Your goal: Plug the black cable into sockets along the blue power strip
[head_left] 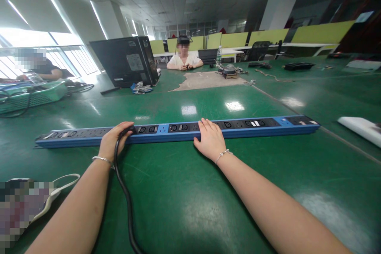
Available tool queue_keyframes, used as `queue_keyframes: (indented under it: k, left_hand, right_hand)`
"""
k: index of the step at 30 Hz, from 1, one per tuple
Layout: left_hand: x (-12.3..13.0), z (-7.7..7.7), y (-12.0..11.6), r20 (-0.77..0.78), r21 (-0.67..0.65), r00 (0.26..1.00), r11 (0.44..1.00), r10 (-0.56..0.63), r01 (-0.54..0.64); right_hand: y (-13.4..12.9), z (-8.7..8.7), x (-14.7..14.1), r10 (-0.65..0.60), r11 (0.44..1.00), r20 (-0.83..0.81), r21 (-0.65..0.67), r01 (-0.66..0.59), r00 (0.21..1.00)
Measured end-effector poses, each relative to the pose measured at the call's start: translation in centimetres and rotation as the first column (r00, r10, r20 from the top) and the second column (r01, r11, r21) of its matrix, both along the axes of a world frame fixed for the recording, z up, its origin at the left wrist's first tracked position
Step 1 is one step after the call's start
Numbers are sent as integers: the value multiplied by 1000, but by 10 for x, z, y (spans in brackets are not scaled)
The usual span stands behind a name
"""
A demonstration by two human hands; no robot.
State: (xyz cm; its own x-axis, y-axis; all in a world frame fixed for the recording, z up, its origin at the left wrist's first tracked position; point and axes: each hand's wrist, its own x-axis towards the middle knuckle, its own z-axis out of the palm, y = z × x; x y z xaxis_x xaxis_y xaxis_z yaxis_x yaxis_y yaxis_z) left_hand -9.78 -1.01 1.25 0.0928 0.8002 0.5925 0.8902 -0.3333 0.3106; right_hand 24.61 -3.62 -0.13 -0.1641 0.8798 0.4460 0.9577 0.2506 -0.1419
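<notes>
A long blue power strip [253, 130] with black sockets lies across the green table in front of me. My left hand [114, 137] is closed around the plug end of a black power cord [127, 198], at the strip's left-middle part. The fingers hide most of the plug, so I cannot tell whether it sits in a socket. From there the cord hangs down toward the bottom of the view. Right of the strip's middle, my right hand [210, 137] spans its width, fingers over the top to the far edge and thumb by the near side.
A black computer case [125, 61] stands at back left, with a glove [141, 88] beside it. Further left is a green basket [44, 95] with cables. A person [183, 57] sits across the table, another at far left. A white object [360, 129] lies at right.
</notes>
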Motion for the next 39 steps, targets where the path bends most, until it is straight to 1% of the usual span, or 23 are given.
queue_keyframes:
  k: [7,11,15,20,23,25,27,29,30,31,33,36,38,39]
  left_hand:
    - [-5,-6,-4,-63,11,998,1000,-2,2]
    - [-8,-7,-3,-70,16,998,1000,7,-5]
    - [-5,-6,-3,-64,8,998,1000,4,-4]
    - [0,-5,-6,33,-13,999,1000,-8,8]
    - [-1,-2,-5,172,-107,985,994,12,7]
    - [-2,2,-4,322,-206,946,978,35,35]
    - [-4,6,-4,507,-261,862,958,30,120]
    - [-5,8,-4,666,-249,746,945,7,214]
    - [-6,9,-5,720,-232,694,943,3,237]
    - [-6,10,-6,759,-221,651,944,9,244]
    - [-6,11,-7,807,-203,590,951,26,235]
    - [-5,13,-8,836,-169,548,962,24,216]
    - [-4,16,-8,829,-160,559,962,9,221]
    - [-2,18,-8,809,-178,588,958,13,224]
  right_hand:
    - [0,0,0,-3,1000,1,3,3,1000]
    - [0,-1,0,-7,1000,5,4,7,1000]
    - [0,-1,0,-12,1000,10,4,12,1000]
    - [0,-2,0,-10,1000,16,11,10,1000]
    - [0,-1,0,-1,1000,16,16,1,1000]
    - [0,-2,1,2,1000,13,20,-3,1000]
    - [1,-2,1,5,1000,12,26,-5,1000]
    - [1,-3,1,4,999,13,35,-4,1000]
    - [2,-4,1,3,999,16,39,-4,1000]
    - [2,-5,1,1,999,18,44,-2,1000]
    - [3,-5,1,-1,999,23,51,0,1000]
    - [3,-6,1,-1,998,32,58,-1,999]
    - [3,-6,1,-2,998,35,61,0,999]
    - [3,-6,1,-3,998,34,61,1,999]
